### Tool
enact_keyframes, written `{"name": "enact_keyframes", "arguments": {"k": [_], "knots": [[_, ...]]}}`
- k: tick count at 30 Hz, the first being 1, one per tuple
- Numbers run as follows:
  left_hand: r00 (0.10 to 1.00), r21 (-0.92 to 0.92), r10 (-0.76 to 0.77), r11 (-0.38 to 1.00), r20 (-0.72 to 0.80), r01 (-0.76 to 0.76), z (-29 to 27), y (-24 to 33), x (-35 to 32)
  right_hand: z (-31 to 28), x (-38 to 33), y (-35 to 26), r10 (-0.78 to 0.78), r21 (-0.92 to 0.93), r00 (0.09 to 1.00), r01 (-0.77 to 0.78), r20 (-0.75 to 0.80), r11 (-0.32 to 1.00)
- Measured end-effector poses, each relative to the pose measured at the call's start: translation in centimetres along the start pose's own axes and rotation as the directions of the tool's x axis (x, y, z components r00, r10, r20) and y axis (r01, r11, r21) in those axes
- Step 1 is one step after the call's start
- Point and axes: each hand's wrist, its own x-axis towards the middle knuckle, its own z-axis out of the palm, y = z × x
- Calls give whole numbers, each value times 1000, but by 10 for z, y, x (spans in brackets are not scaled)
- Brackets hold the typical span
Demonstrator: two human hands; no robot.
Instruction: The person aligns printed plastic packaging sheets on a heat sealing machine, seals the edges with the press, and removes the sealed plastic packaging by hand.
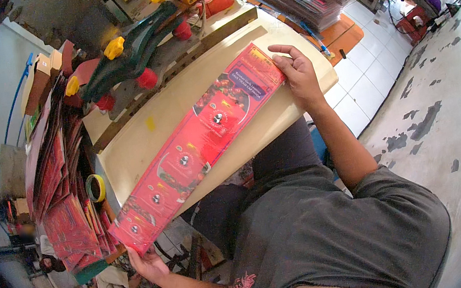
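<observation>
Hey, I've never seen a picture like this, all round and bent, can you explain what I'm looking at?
There's no robot here, just a person working bare-handed. The single picture comes from a wide fisheye camera worn on the head, looking down, which is why edges curve. The left hand grips the lower end of a long red printed sheet; the right hand holds its upper end. The sheet stretches diagonally over a pale table. Along the far side are dark green curved bars with yellow knobs. At the left is a pile of red printed pieces, with a yellow ring beside it.
</observation>
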Motion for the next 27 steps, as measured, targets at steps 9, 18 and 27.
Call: {"name": "enact_keyframes", "arguments": {"k": [9,18,27], "knots": [[987,75,-56,996,150,45,-32,-4,-18,-13,11,4,82,262,996,-70,-33,962],[929,89,-74,995,363,45,21,-58,-25,-21,14,5,143,400,987,-106,-66,910],[881,9,-79,996,466,84,33,-45,-66,-25,17,5,147,505,989,-127,0,854]]}}
